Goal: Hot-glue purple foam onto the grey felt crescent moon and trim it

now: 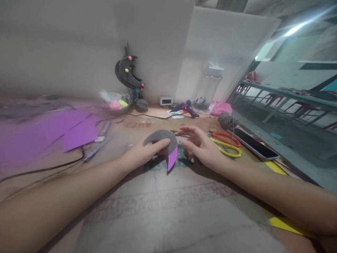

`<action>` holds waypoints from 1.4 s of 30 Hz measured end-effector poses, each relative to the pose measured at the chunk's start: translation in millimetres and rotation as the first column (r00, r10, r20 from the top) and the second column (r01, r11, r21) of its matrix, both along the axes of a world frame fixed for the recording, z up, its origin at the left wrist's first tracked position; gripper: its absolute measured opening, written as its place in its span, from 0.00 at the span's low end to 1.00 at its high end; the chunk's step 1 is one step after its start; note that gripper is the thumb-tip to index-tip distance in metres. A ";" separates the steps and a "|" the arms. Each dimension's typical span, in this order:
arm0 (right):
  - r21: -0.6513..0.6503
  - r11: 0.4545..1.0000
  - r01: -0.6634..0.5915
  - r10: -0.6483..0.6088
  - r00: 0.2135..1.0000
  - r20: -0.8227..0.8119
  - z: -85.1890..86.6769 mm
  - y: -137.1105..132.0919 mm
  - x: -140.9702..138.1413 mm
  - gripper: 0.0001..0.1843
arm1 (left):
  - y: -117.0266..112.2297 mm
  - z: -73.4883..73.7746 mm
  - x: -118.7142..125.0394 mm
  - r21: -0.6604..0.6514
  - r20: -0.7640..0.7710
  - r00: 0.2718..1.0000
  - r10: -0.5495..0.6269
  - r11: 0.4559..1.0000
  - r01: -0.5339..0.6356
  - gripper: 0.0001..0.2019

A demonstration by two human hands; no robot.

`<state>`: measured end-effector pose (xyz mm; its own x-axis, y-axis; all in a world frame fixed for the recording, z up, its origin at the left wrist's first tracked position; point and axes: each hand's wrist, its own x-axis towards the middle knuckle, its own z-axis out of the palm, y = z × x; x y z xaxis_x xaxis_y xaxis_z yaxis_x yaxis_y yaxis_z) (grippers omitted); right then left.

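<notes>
My left hand [150,149] is closed on a crescent [160,135], pinching it between thumb and fingers above the table. Grey yarn is wrapped around most of the crescent, while its pointed lower end shows bare purple. Just to the right, my right hand [198,146] is held with fingers curved and apart, close to the crescent's wrapped edge. I see no yarn strand between its fingers. Beyond that hand lie scissors with yellow handles [231,151] and an orange-handled tool [226,137]. A grey yarn ball [228,120] sits behind them.
Purple sheets [80,133] and a black cable [52,170] lie at left. A glue gun [185,108], small digital display [166,101] and clear bottle [209,88] stand at the back. A finished-looking dark crescent [129,72] leans against the wall. A phone [255,144] lies right.
</notes>
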<state>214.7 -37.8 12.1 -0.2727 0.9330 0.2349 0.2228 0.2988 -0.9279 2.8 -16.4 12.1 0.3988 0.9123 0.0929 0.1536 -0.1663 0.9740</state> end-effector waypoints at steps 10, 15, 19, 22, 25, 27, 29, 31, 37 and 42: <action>0.026 0.998 -0.065 0.052 0.942 0.332 3.9 -1.7 -3.9 0.14 | 2.3 -5.0 -2.6 0.054 -0.017 1.000 0.003 0.999 -0.002 0.14; -0.009 0.998 -0.059 0.059 0.940 0.335 4.2 -1.4 -3.9 0.10 | 2.8 -6.0 -3.0 0.058 -0.023 0.998 -0.054 0.997 0.055 0.15; -0.014 0.999 -0.048 0.050 0.948 0.314 3.5 -1.0 -2.9 0.09 | 2.3 -5.7 -3.1 0.019 -0.025 0.995 -0.092 0.996 0.092 0.15; 0.003 0.999 -0.049 0.046 0.947 0.317 5.6 -1.6 -2.9 0.09 | 3.2 -6.8 -2.9 0.019 -0.025 0.994 -0.106 0.994 0.106 0.15; 0.034 0.997 -0.063 0.048 0.939 0.341 8.7 -3.0 -3.4 0.11 | 4.2 -7.5 -2.7 0.043 -0.018 0.994 -0.108 0.993 0.108 0.15; 0.052 0.996 -0.078 0.054 0.933 0.356 10.0 -3.8 -3.5 0.13 | 4.1 -6.8 -2.8 0.048 -0.025 0.996 -0.084 0.995 0.085 0.16; 0.061 0.994 -0.093 0.065 0.930 0.361 9.8 -4.1 -3.2 0.16 | 3.3 -5.2 -2.7 0.035 -0.040 0.997 -0.059 0.998 0.061 0.16; 0.071 0.995 -0.076 0.047 0.938 0.344 7.6 -3.4 -2.2 0.18 | 1.9 -3.1 -2.5 0.012 -0.041 0.999 -0.035 0.999 0.035 0.16; 0.160 0.972 0.171 -0.192 0.972 0.133 -2.0 1.7 2.5 0.14 | -0.8 0.0 -1.2 -0.041 -0.008 1.000 -0.023 0.999 0.022 0.19; 0.232 0.964 0.132 -0.195 0.943 0.270 2.6 -1.7 3.4 0.15 | 1.8 -1.7 -0.2 -0.034 0.060 0.998 -0.026 0.999 0.029 0.18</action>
<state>218.2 -39.5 14.7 -0.2056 0.9090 0.3626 0.5332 0.4147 -0.7374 2.6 -14.6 10.3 0.4185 0.9042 0.0853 0.0908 -0.1351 0.9867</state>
